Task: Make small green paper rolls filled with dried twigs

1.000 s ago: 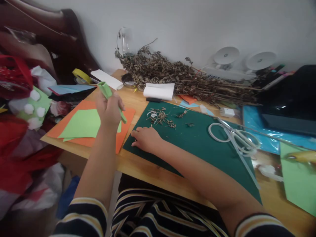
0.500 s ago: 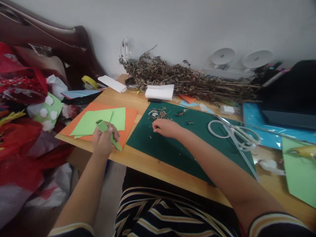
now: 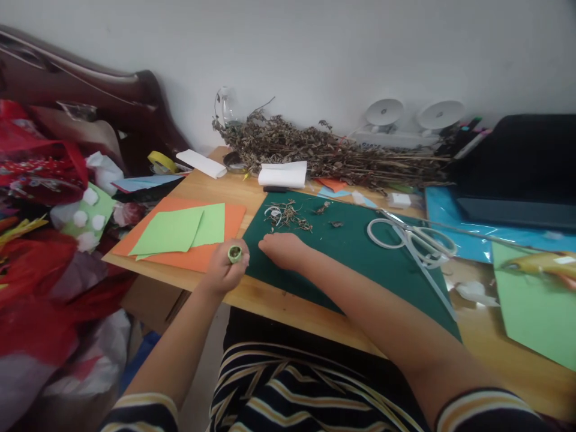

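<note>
The left hand (image 3: pixel 224 270) is curled round a green paper tube (image 3: pixel 234 254) above the table edge, already rolled and seemingly part-filled with brown bits. The right hand (image 3: pixel 285 249) has bunched fingers; whether they pinch anything, I cannot tell. Beyond, brittle, tangled stem scraps (image 3: pixel 291 216) remain on the smooth green mat (image 3: pixel 355 264).

The left forearm (image 3: pixel 173 345), bare, slants forward and to the right, its wrist (image 3: pixel 212 293) nearly straight. The left hand (image 3: pixel 225 271) is curled into a rounded grip, thumb side up. The right forearm (image 3: pixel 366 300), bare too, reaches diagonally forward and to the left. The right hand (image 3: pixel 285 251) points left with its fingers bunched together; their tips are too hidden to show whether they pinch. The two hands are near each other but apart, the right slightly farther forward.
</note>
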Available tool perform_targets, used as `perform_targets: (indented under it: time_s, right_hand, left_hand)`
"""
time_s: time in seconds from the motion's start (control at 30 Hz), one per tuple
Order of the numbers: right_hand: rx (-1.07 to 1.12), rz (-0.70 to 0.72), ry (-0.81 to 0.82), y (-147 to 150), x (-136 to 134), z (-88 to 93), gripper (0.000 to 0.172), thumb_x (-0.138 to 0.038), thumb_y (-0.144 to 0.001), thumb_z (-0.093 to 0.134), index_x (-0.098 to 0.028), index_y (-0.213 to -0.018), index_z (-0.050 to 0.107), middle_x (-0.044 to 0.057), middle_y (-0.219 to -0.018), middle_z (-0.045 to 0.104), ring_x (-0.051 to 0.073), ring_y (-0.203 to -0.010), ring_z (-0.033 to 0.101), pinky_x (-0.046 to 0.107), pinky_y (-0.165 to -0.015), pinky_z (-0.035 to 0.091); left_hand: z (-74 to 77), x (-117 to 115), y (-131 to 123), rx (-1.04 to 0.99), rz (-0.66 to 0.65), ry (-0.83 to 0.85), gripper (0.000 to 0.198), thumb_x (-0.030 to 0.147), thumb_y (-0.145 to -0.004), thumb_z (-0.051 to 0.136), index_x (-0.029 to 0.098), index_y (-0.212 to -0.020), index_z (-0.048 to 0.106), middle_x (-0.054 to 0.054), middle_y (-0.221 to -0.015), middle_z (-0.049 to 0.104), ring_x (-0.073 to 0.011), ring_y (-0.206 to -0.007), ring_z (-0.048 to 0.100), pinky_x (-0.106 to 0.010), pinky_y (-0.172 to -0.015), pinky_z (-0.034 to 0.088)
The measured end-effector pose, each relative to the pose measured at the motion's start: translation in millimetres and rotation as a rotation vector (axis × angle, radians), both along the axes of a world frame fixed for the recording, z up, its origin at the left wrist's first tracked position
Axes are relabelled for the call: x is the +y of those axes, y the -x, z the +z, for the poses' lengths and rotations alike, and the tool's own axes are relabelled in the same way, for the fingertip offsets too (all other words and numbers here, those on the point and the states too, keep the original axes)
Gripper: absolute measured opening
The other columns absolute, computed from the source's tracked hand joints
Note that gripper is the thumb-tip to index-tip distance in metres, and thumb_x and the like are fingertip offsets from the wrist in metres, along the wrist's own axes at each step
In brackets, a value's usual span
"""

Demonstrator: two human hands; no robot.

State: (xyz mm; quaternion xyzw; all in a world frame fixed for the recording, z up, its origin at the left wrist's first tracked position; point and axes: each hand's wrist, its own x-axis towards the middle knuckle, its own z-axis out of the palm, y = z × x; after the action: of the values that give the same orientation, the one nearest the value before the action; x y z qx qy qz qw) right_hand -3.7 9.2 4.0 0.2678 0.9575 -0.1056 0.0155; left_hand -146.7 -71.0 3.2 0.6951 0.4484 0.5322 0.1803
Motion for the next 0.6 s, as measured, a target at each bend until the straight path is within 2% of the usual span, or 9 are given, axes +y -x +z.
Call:
perform_targets:
  time_s: [0.07, 0.17, 0.3, 0.33, 0.37, 0.4, 0.47, 0.6]
  right_hand:
    - [0.043, -0.013, -0.008, -1.3, -2.6, -1.0, 0.018, -0.006, -0.073, 0.041, -0.012, -0.083, 0.054, 0.012, -0.087, 0.058, 0.021, -0.081, 0.057, 0.029, -0.062, 0.041]
    - [0.143, -0.039, 0.006, -12.8, -0.2, 5.0, 0.011, -0.010, -0.075, 0.043, -0.013, -0.077, 0.053, 0.009, -0.081, 0.058, 0.018, -0.075, 0.056, 0.026, -0.061, 0.041]
    - [0.365, -0.119, 0.014, -43.6, -5.9, 33.7, 0.014, -0.019, -0.084, 0.034, -0.015, -0.082, 0.048, 0.005, -0.084, 0.055, 0.012, -0.079, 0.052, 0.023, -0.069, 0.041]
    - [0.457, -0.155, 0.019, -51.1, -11.0, 42.4, 0.016, -0.020, -0.085, 0.030, -0.016, -0.083, 0.046, 0.004, -0.083, 0.054, 0.010, -0.076, 0.051, 0.022, -0.067, 0.042]
    - [0.680, -0.184, 0.101, -57.7, -17.3, 50.5, 0.014, -0.020, -0.084, 0.034, -0.016, -0.079, 0.046, 0.002, -0.077, 0.054, 0.009, -0.069, 0.050, 0.021, -0.062, 0.042]
    - [0.862, -0.162, 0.192, -63.0, -24.0, 57.4, 0.011, -0.021, -0.082, 0.038, -0.017, -0.076, 0.045, 0.001, -0.073, 0.053, 0.008, -0.064, 0.049, 0.020, -0.058, 0.042]
    - [1.052, -0.075, 0.320, -69.9, -36.3, 67.2, 0.008, -0.021, -0.079, 0.042, -0.017, -0.073, 0.046, -0.001, -0.067, 0.051, 0.008, -0.060, 0.048, 0.020, -0.054, 0.042]
    - [1.054, 0.068, 0.348, -76.5, -45.1, 72.6, 0.007, -0.015, -0.077, 0.045, -0.017, -0.071, 0.048, -0.001, -0.068, 0.051, 0.007, -0.061, 0.048, 0.021, -0.057, 0.042]
  left_hand:
    - [-2.4, -0.1, -8.5, -0.026, -0.048, -0.047, 0.019, 0.029, -0.076, 0.043, 0.018, -0.061, 0.043, 0.001, -0.051, 0.046, -0.0110, -0.048, 0.044, -0.026, -0.049, 0.038]
    - [-4.1, -1.9, -23.8, -0.057, -0.073, -0.048, 0.021, 0.032, -0.078, 0.041, 0.018, -0.062, 0.042, 0.001, -0.052, 0.046, -0.0110, -0.049, 0.044, -0.026, -0.050, 0.038]
    - [-5.2, -7.1, -43.2, -0.052, -0.083, 0.050, 0.020, 0.030, -0.079, 0.039, 0.018, -0.063, 0.041, 0.001, -0.053, 0.046, -0.0112, -0.051, 0.045, -0.027, -0.053, 0.039]
    - [-5.4, -7.8, -47.8, -0.053, -0.101, 0.067, 0.019, 0.029, -0.079, 0.039, 0.018, -0.063, 0.041, 0.001, -0.054, 0.046, -0.0109, -0.051, 0.045, -0.026, -0.053, 0.038]
    - [-5.5, -7.9, -52.3, -0.053, -0.125, 0.077, 0.018, 0.028, -0.079, 0.039, 0.018, -0.064, 0.041, 0.001, -0.054, 0.046, -0.0106, -0.051, 0.045, -0.026, -0.052, 0.038]
    - [-5.6, -7.3, -56.8, -0.047, -0.151, 0.079, 0.017, 0.027, -0.079, 0.039, 0.018, -0.065, 0.041, 0.001, -0.055, 0.047, -0.0102, -0.050, 0.044, -0.025, -0.051, 0.038]
    - [-5.8, -4.3, -65.8, -0.021, -0.191, 0.054, 0.017, 0.025, -0.079, 0.038, 0.017, -0.064, 0.042, 0.001, -0.054, 0.047, -0.0095, -0.049, 0.044, -0.024, -0.049, 0.036]
    - [-4.6, 4.2, -82.3, 0.013, -0.223, -0.029, 0.021, 0.021, -0.078, 0.037, 0.016, -0.059, 0.043, 0.001, -0.054, 0.047, -0.0087, -0.049, 0.043, -0.022, -0.047, 0.035]
